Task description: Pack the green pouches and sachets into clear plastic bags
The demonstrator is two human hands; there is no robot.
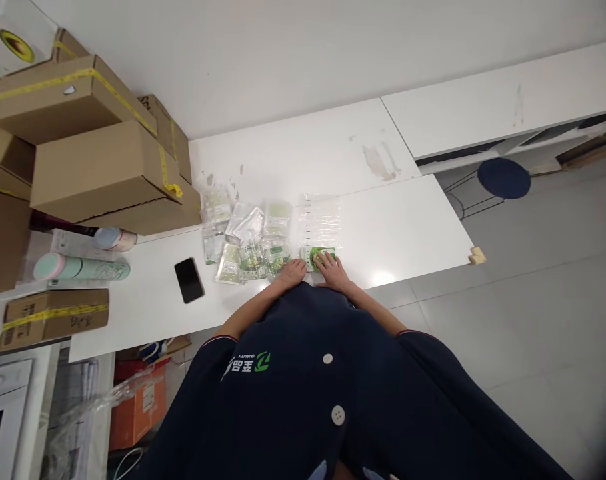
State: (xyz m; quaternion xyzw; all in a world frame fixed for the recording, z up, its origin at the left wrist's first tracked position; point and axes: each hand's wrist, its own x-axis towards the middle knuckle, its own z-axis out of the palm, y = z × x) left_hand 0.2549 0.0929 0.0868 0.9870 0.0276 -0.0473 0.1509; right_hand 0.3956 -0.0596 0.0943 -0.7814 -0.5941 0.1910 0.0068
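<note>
A clear air-column bag [323, 220] lies flat near the table's front edge, with a green printed packet [311, 255] at its near end. My right hand [333, 272] rests on that packet, its fingers stretched out and spread. Beside it, my left hand [293, 271] is at the bag's near left corner, with fingers curled together against the bag's edge; the fingertips are small and partly hidden. Left of the bag lie several clear-wrapped packets, including a green and white packet [277, 255], a pale packet [277, 219] and a silvery packet [249, 225].
Cardboard boxes [97, 163] are stacked on the left against the wall. A black phone [189, 280] lies on the white table [147, 300], near a mint bottle [95, 268] and a taped carton [57, 317]. A blue stool [504, 178] stands beyond the table's right end.
</note>
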